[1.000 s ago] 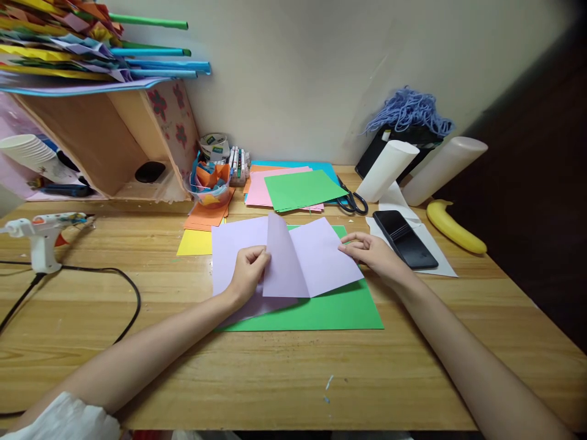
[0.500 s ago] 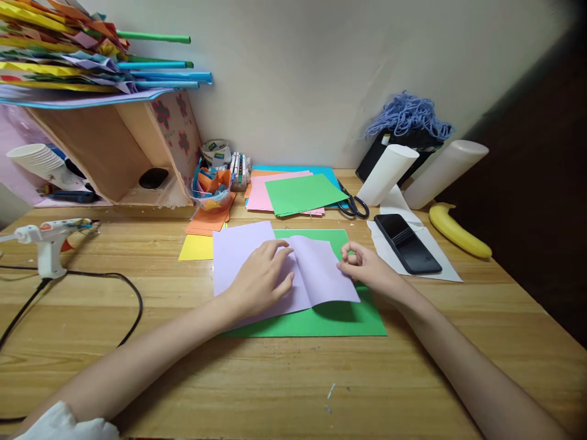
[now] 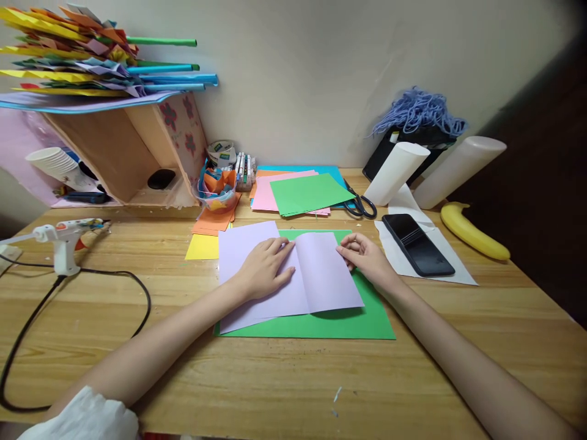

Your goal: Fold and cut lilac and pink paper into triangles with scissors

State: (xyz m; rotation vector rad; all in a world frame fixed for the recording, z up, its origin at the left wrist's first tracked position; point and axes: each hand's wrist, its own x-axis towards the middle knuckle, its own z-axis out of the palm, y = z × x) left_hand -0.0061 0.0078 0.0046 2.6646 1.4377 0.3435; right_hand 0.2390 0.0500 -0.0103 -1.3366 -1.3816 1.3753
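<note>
A creased sheet of purple paper (image 3: pixel 328 275) lies over a second purple sheet (image 3: pixel 236 241) and a larger green sheet (image 3: pixel 371 321). My left hand (image 3: pixel 268 269) rests on the purple paper left of the crease, its fingers stretched out and thumb apart. At the right edge, my right hand (image 3: pixel 364 256) pinches the creased purple paper between thumb and fingers. That right half stands slightly raised and casts a shadow on the green sheet.
A glue gun (image 3: pixel 66 244) with a looping black cord stands at left. Behind the purple paper are coloured sheets (image 3: pixel 312 192), black-handled scissors (image 3: pixel 360 206) and a tub of paper scraps (image 3: pixel 215 186). A phone (image 3: pixel 417 244) and a banana (image 3: pixel 474 232) lie at right.
The right half of the purple paper has flattened out and spread more to the right. My left hand's fingers have come down flat on it. The view has shifted slightly.
</note>
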